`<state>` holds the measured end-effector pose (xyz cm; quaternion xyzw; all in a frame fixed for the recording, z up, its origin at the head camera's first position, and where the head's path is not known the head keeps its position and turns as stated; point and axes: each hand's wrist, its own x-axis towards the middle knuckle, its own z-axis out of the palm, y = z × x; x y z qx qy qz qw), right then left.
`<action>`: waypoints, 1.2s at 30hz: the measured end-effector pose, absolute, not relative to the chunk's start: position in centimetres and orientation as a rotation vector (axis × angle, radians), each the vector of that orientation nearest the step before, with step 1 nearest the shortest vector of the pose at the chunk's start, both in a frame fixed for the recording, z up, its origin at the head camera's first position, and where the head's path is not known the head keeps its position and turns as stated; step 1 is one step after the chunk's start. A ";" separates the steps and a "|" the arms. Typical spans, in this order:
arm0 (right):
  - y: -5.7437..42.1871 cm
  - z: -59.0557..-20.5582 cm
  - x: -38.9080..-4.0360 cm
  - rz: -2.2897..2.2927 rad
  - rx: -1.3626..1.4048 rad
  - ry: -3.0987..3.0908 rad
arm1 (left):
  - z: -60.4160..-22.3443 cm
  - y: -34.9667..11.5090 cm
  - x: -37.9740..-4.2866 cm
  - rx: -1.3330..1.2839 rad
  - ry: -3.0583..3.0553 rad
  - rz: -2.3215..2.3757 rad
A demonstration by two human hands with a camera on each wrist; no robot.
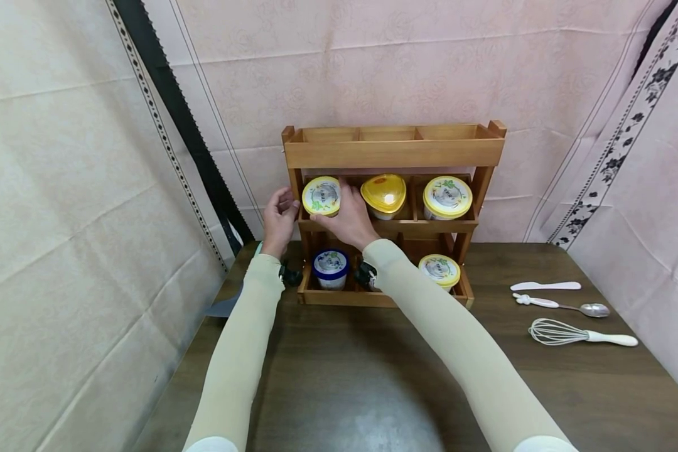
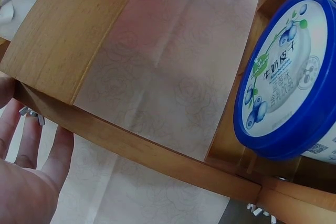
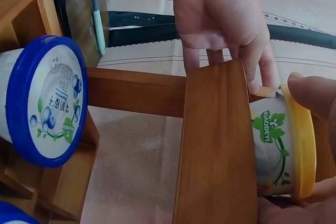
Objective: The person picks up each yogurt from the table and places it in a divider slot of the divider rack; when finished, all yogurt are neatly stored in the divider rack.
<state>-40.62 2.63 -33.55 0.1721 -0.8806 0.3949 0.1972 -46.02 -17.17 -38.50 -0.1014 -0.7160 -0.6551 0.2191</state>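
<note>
A wooden three-tier rack [image 1: 395, 154] stands at the back of the table. My right hand [image 1: 350, 216] grips a yellow-lidded tub [image 1: 322, 196] in the left compartment of the middle tier, thumb and fingers at opposite sides of its lid. At the rack's left side, my left hand [image 1: 279, 220] holds the side frame; in the left wrist view its thumb and fingers lie on either side of the wood. A blue-lidded tub [image 1: 331, 263] sits below in the bottom tier. Beside my right hand is a tub with a glossy yellow lid [image 1: 384, 194].
Another yellow-rimmed tub [image 1: 447, 198] stands at middle right, and one more yellow-rimmed tub [image 1: 439, 270] below it. A white knife [image 1: 545, 285], a spoon [image 1: 593, 310] and a whisk [image 1: 559, 331] lie on the right of the table. A patterned cloth [image 1: 407, 75] hangs behind.
</note>
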 end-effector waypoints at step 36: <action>10.6 -35.7 -31.8 1.502 0.800 -2.112 | -37.0 -18.5 -42.7 -0.299 -2.167 -1.806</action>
